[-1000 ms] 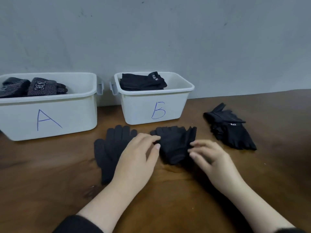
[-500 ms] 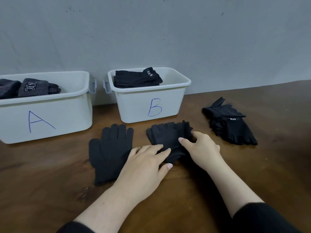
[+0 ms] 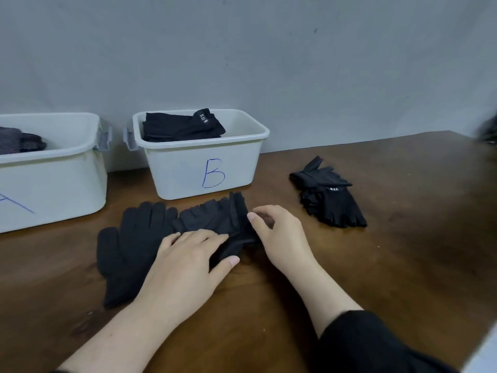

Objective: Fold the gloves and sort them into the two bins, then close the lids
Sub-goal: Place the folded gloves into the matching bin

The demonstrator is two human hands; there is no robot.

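Two black knit gloves lie on the brown table in front of bin B. One black glove (image 3: 129,246) lies flat with its fingers pointing away from me. The other, a bunched black glove (image 3: 217,219), overlaps its right edge. My left hand (image 3: 188,262) presses flat on both with straight fingers. My right hand (image 3: 279,235) hovers at the bunched glove's right edge, fingers loosely curled, thumb near the cloth, holding nothing that I can see. White bin B (image 3: 188,173) holds folded black gloves. White bin A (image 3: 53,184) at the left holds grey patterned gloves.
A pile of black fingerless gloves (image 3: 330,197) lies to the right of bin B on the table (image 3: 403,265). A grey wall stands right behind the bins. A dark blurred object (image 3: 488,130) shows at the far right edge. No lids are in view.
The bunched glove has been pushed left until it overlaps the flat glove. My right hand has lifted off it; my left hand stays pressed on the cloth. The view has swung right.
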